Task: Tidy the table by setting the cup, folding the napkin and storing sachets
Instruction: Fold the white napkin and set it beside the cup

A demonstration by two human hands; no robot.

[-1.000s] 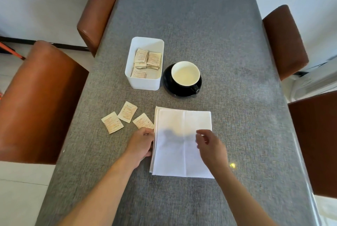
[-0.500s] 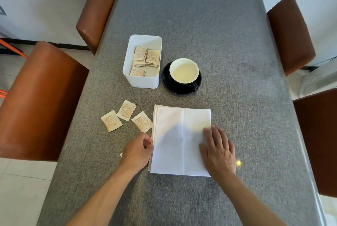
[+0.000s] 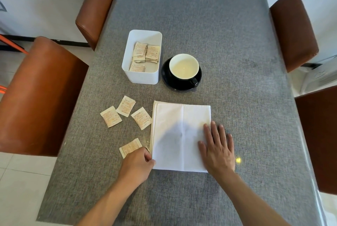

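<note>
We are working on the napkin step: the white folded paper napkin (image 3: 179, 134) is lying near us on the grey fabric-covered table (image 3: 237, 43), long axis pointing away from us. Our right hand (image 3: 218, 150) is pressing it with flat, straight fingers; our left hand (image 3: 135, 164) is pinching its left edge. Next, we think, comes another fold, keeping the edges aligned.

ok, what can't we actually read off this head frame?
- Print on the loose sachets: too small.
- Sachets' count in the white box: stacked, overlapping.
- Left hand grip at the napkin edge: fingertips hidden, blurred.
- Sachet nearest it: partly covered.
- Cup handle: foreshortened.
</note>
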